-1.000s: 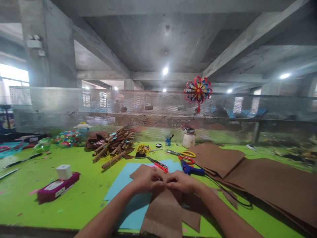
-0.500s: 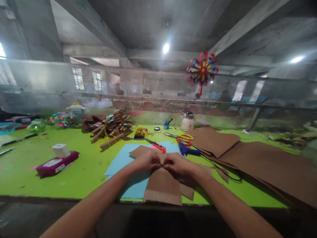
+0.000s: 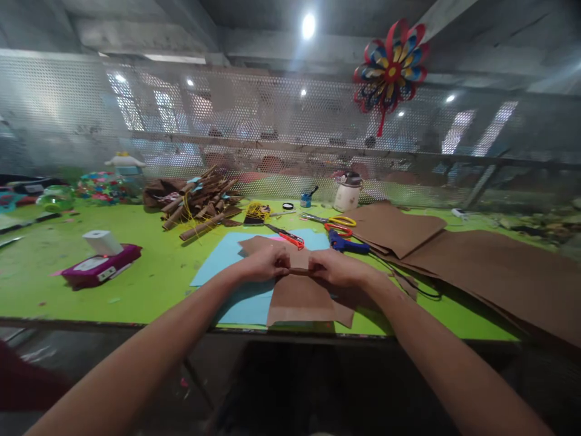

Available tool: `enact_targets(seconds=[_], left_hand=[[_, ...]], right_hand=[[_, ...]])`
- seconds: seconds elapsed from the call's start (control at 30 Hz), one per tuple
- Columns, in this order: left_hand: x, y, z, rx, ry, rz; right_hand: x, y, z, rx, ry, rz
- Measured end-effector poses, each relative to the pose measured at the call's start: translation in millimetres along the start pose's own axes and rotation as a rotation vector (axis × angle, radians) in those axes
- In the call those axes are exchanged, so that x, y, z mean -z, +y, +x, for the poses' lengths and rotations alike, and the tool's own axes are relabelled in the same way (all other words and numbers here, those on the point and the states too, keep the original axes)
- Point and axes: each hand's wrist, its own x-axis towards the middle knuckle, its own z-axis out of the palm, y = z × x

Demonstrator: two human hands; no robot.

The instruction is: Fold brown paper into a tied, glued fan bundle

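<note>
Between my hands a piece of brown paper [image 3: 302, 301] is rolled along its far edge into a narrow tube. My left hand [image 3: 267, 262] pinches the left end of that roll, and my right hand [image 3: 333, 266] pinches the right end. The paper's flat part lies toward me, down to the table's front edge. Beneath it are light blue sheets [image 3: 247, 309] and another brown piece. Just beyond my hands lies a red utility knife [image 3: 290, 237]. A blue glue gun [image 3: 347, 243] rests to the right of it, with its cable running right.
Scissors [image 3: 342, 222] with yellow handles lie behind the glue gun. Large brown sheets [image 3: 490, 266] cover the right side. A heap of brown paper rolls [image 3: 204, 209] sits back left, a purple box [image 3: 102, 265] at left. A white jar [image 3: 348, 192] stands near the mesh screen [image 3: 272, 115].
My hands have moved apart along the roll, so more of it shows between them. The camera has tilted down, and everything sits higher in view.
</note>
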Motion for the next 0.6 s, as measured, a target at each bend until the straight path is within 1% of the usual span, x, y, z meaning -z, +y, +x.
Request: enact_targets(seconds=[0.17,0.3,0.4,0.47,0.6], left_hand=[[4.4,0,-2,-0.060,-0.039,0.002],[7.5,3,-4,-0.047,-0.076,-0.018],[8.6,4,-5,-0.069,-0.091,0.007],[9.4,7,-6,-0.100,-0.074,0.056],[12.3,20,-10,-0.134,-0.025,0.169]], right_hand=[[1,1,-2,0.004,-0.024,-0.039],[1,0,-3,-0.015,-0.060,-0.094],[2,-6,-5,-0.009,-0.096,-0.145],[4,-13,-7,0.009,-0.080,-0.196],[3,-25,-8,0.049,0.005,-0.335]])
